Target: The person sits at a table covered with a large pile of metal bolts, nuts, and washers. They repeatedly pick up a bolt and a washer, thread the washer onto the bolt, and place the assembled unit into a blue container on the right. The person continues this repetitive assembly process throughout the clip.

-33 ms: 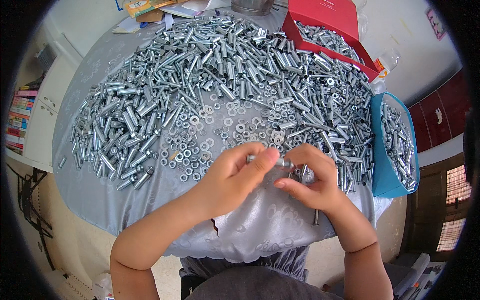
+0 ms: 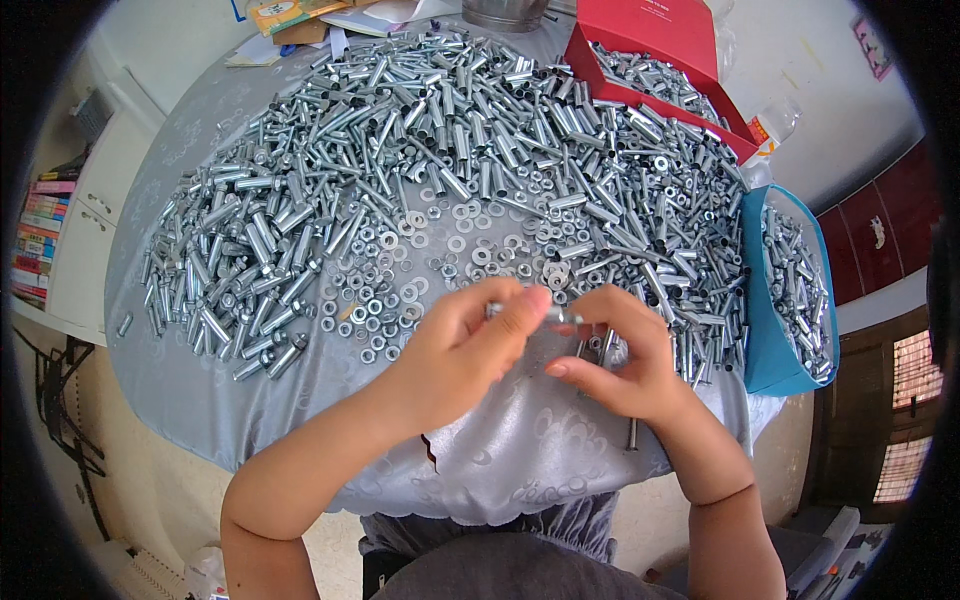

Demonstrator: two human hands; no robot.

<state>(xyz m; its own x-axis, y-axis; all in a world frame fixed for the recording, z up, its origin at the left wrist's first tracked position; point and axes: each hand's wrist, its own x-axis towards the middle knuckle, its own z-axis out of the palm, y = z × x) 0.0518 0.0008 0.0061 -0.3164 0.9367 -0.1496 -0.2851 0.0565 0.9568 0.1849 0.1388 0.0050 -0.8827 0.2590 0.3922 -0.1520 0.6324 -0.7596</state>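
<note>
My left hand (image 2: 465,345) and my right hand (image 2: 620,365) meet over the front of a round table under a grey cloth (image 2: 200,380). Between their fingertips they pinch a thin silver bolt (image 2: 556,315), held level just above the cloth. More small metal parts show under my right fingers. A wide heap of silver bolts and sleeves (image 2: 450,140) covers the table beyond my hands. Loose washers and nuts (image 2: 390,295) lie scattered just ahead of my left hand.
A blue box (image 2: 752,300) of metal parts stands at the table's right edge, and a red box (image 2: 660,40) with more parts at the back right. A single bolt (image 2: 632,436) lies near the front edge. Books (image 2: 40,235) fill a shelf at far left.
</note>
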